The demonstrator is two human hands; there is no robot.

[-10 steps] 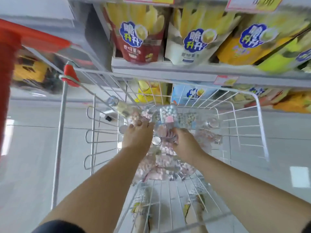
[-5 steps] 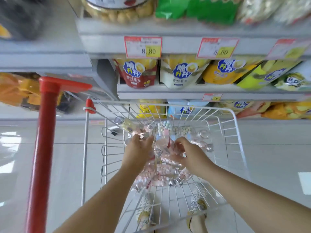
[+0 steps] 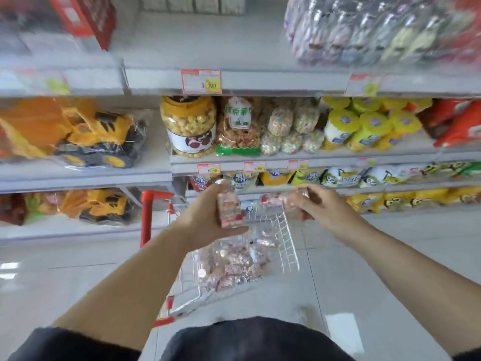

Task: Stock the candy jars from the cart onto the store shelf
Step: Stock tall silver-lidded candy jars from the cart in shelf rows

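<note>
Above the cart (image 3: pixel 287 238), close in front of the shelf (image 3: pixel 234 83), I have a jar in each hand. My left hand (image 3: pixel 203 222) is curled round the left jar (image 3: pixel 229 207) from behind and below, fingers wrapped on its lower half, so it stands upright with the cap on top, ready to go down on its base; my right hand (image 3: pixel 322 207) grips the right jar (image 3: pixel 278 200) by one end, so it lies sideways with the free end pointing toward the other jar; blur hides how those fingers sit, and I cannot tell whether the two jars touch. Both are lifted clear of the cart, level with the lower snack rows; the rest lie in a loose pile (image 3: pixel 234 261) in the wire basket underneath, so I judge the stocking far from finished. The cart sits right against the shelving, which keeps each reach short. The upper level shows a bare patch (image 3: pixel 208 45) left of a bottle pack (image 3: pixel 377 29), while the level below is crowded by a popcorn tub (image 3: pixel 188 126) and bags; I take the bare patch as the likely target, though I cannot be sure. The sideways jar will need turning upright first; with both hands full, nothing is spare to steady a slip.
</note>
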